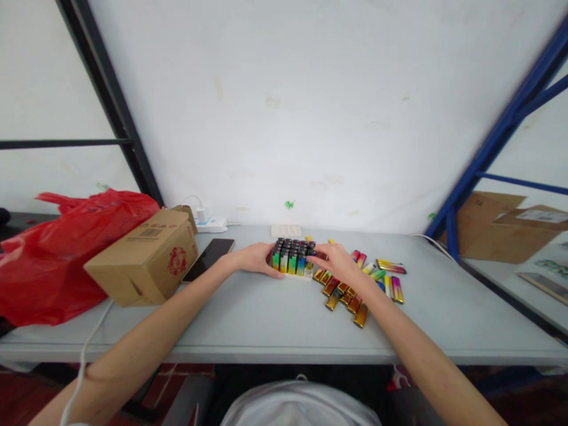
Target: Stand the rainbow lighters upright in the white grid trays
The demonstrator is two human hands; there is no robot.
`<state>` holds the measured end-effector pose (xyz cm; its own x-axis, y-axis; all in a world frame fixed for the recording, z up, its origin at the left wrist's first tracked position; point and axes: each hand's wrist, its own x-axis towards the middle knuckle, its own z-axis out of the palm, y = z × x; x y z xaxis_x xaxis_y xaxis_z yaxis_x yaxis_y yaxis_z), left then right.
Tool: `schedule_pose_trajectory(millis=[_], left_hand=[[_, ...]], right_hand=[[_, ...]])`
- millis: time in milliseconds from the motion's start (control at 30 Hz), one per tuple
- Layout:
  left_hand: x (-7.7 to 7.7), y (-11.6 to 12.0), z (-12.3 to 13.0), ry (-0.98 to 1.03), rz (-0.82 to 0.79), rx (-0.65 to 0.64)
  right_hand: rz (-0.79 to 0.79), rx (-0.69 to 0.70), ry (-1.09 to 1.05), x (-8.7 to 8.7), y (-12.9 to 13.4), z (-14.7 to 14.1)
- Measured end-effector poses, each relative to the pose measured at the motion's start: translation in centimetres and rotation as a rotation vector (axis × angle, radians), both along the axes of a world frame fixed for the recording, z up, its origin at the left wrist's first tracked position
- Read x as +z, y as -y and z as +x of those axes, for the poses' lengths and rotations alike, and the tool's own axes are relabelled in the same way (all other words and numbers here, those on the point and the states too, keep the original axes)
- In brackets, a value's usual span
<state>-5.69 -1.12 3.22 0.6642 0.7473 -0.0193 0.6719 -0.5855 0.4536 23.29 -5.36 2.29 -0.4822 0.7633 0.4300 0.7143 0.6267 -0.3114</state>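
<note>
Several coloured lighters with black tops stand upright in rows in a white tray near the middle of the table. My left hand grips the tray's left side, with its thumb along the front corner. My right hand is closed at the tray's right front corner, its fingertips on a lighter there; the fingers partly hide it. Just below and right of my right hand, a loose pile of lighters lies on the table, many of them gold, others pink, yellow, green or blue.
A second white tray lies by the wall. On the left are a black phone, a cardboard box, a red plastic bag and a power strip. A white cable hangs over the front edge. Blue shelving stands at right.
</note>
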Motion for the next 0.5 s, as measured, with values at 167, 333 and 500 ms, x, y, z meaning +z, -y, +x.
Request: schedule_pose_trajectory(millis=[167,333,500], left_hand=[[-0.1,-0.1,0.0,0.001,0.005,-0.001],[-0.1,-0.1,0.0,0.007,0.014,-0.005],[0.0,0.0,0.0,0.002,0.008,0.000]], right_hand=[[-0.028,-0.130,-0.010,0.3,0.0,1.1],[0.026,-0.247,-0.156,0.1,-1.1,3.3],[0.043,-0.177,0.061,-1.6,-2.3,3.9]])
